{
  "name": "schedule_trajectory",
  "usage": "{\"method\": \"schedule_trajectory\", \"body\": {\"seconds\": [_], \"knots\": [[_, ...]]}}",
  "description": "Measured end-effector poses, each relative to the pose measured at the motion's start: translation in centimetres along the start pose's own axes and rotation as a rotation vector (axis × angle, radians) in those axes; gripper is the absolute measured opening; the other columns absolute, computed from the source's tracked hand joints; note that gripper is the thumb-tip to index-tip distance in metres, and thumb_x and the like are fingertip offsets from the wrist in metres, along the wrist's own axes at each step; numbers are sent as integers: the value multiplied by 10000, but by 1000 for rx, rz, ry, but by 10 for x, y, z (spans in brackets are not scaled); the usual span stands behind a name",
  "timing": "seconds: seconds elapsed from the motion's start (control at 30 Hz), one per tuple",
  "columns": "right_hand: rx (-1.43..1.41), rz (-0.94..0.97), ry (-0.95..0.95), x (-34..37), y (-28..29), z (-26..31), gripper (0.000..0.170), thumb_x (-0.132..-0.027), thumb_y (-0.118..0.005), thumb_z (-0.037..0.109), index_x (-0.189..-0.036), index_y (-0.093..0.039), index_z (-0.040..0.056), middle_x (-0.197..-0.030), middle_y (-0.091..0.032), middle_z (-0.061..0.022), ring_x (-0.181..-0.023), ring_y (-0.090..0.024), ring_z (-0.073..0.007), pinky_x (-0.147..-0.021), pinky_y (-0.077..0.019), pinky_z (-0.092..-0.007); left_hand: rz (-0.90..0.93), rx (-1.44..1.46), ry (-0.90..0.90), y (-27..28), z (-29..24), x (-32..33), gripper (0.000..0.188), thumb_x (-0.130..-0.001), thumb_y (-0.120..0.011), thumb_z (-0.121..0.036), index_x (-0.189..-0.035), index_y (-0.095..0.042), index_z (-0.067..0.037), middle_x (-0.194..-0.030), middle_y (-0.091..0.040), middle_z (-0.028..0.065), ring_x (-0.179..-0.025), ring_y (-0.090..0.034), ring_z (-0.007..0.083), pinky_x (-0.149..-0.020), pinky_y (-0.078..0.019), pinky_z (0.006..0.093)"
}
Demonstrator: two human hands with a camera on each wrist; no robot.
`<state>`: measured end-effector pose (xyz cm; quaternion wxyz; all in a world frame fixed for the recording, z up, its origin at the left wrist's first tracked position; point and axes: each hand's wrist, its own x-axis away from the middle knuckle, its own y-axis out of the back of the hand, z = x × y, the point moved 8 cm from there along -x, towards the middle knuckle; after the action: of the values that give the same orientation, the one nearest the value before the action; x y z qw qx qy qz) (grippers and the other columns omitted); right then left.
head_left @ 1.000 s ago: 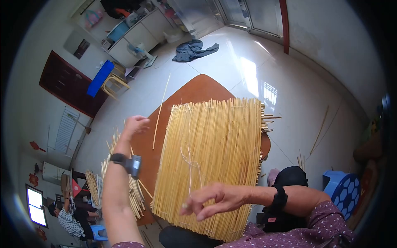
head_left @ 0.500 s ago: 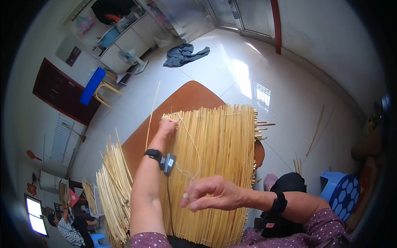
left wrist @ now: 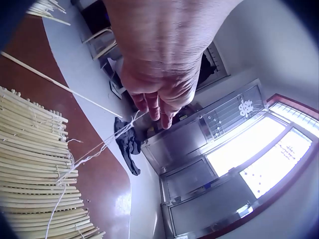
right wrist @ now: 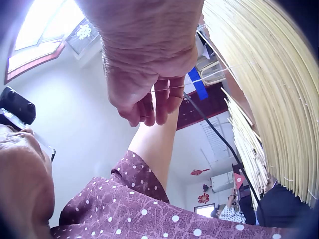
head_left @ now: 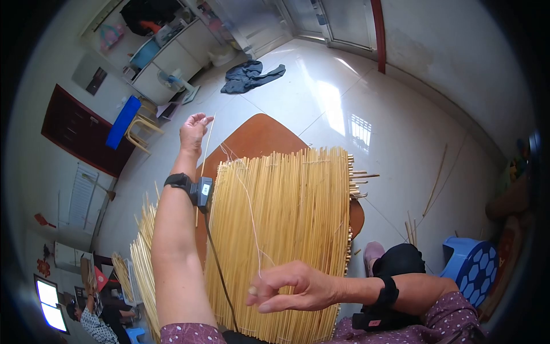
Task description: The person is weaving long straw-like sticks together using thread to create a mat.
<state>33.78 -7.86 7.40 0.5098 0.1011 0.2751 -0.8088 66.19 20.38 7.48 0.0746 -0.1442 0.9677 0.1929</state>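
Right fingers (head_left: 285,276) grip string (right wrist: 197,80) over stick mat (head_left: 286,212); left fingers (head_left: 198,120) beyond.

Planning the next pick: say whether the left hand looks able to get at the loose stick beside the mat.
Probably yes: the left hand is near the loose stick, which looks uncovered. The white thread pinched in that hand might hamper the grab, though.

The head view looks forward and down over the stick mat (head_left: 286,229), the left wrist view past the close left hand (left wrist: 162,74) toward far doors (left wrist: 202,216), the right toward the wearer's shirt (right wrist: 124,211), all sharing the mat.
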Motion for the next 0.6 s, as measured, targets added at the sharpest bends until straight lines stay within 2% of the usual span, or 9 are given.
{"method": "schedule_trajectory", "body": {"seconds": [0.07,0.13,0.27,0.33,0.37,0.4,0.47,0.53,0.6], "knots": [[30,-46,58,-1,5,9,154,-892,-652,126,-827,-583,4,-932,-646,-103,-986,-636,-204,-841,-485,-319,-1,-43,-42,-3,-12,-16,186,-910,-576,-80,-1096,-565,-83,-1034,-686,60,-946,-609,76,-746,-444,166],[47,-63,69,-1,10,9,154,-891,-651,121,-824,-577,3,-933,-642,-103,-994,-636,-207,-839,-487,-319,9,88,-211,-8,-46,-25,221,-883,-574,-5,-1103,-559,-15,-1043,-676,96,-987,-621,134,-906,-464,237],[77,-81,78,-3,12,10,160,-891,-649,117,-816,-567,2,-912,-635,-105,-994,-640,-215,-829,-493,-317,-2,167,-278,-15,-100,-40,240,-870,-583,22,-1104,-562,-26,-1087,-660,89,-1025,-615,148,-944,-455,255],[70,-76,85,-3,7,7,166,-895,-642,129,-809,-557,16,-914,-631,-98,-959,-637,-201,-798,-491,-313,-12,276,-344,-15,-121,-43,299,-877,-574,20,-1172,-545,-13,-1074,-665,88,-1030,-616,152,-944,-458,251],[63,-71,92,-2,4,7,173,-900,-636,142,-801,-548,30,-915,-627,-91,-924,-635,-186,-767,-490,-309,-45,302,-394,-12,-131,-41,405,-867,-620,-34,-1257,-515,-32,-1146,-639,110,-1036,-615,145,-904,-488,252],[62,-70,92,-1,2,7,173,-900,-636,142,-801,-548,30,-915,-627,-91,-924,-635,-186,-767,-490,-309,-45,300,-393,-8,-135,-36,405,-867,-620,-34,-1257,-515,-32,-1146,-639,110,-1036,-615,145,-904,-488,252],[95,-38,77,-1,-3,7,178,-896,-638,137,-802,-536,26,-903,-628,-88,-881,-633,-187,-718,-489,-316,-38,-290,28,4,-111,-29,537,-829,-692,-116,-1322,-484,-66,-1262,-570,147,-1065,-614,194,-862,-518,280],[119,-33,106,0,-4,8,181,-895,-636,136,-804,-529,22,-896,-626,-91,-866,-632,-195,-704,-486,-318,70,-968,302,16,-76,-15,535,-803,-725,-233,-1283,-537,-88,-1312,-514,170,-1097,-602,249,-804,-550,338],[141,-29,134,0,-6,11,184,-895,-635,134,-806,-523,18,-889,-625,-94,-850,-630,-203,-690,-484,-321,-43,-1608,-8,3,-68,12,476,-805,-710,-303,-1198,-599,-58,-1207,-579,203,-968,-661,286,-746,-566,386]]}}
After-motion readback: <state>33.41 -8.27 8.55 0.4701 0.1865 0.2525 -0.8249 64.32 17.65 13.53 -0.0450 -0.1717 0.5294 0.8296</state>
